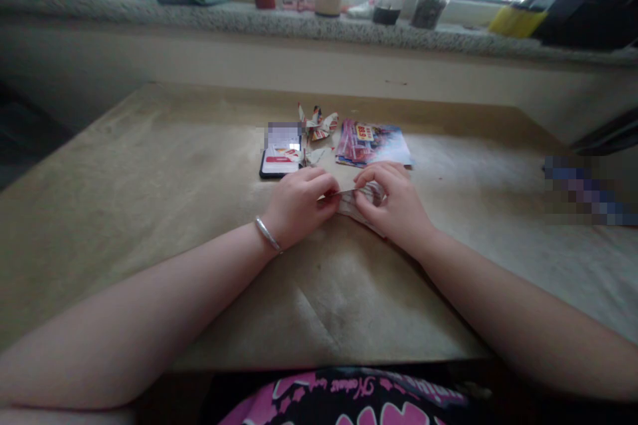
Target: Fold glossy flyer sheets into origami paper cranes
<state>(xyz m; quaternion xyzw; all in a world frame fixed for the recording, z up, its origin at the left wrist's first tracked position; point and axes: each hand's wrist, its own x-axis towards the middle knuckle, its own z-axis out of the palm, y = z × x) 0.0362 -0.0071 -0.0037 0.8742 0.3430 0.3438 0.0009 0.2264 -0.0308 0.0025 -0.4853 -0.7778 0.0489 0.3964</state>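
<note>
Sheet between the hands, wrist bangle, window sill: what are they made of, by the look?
Sheet: most likely printed paper; thin edge, faint stripes, finish unclear.
Bangle: probably metal, polished; silvery with bright highlights.
Window sill: looks like stone, perhaps granite or an imitation; dense grey speckle, gloss hard to judge.

pale stripy paper (351, 204) btwn L hand (305, 196) & R hand (393, 202), silver bangle (268, 236) behind L hand, blk-edged phone (280, 165) past L hand, pink/blue leaflets (371, 144) past R hand

Paper (347, 203) perhaps mostly hidden behind the hands (303, 203)
</note>
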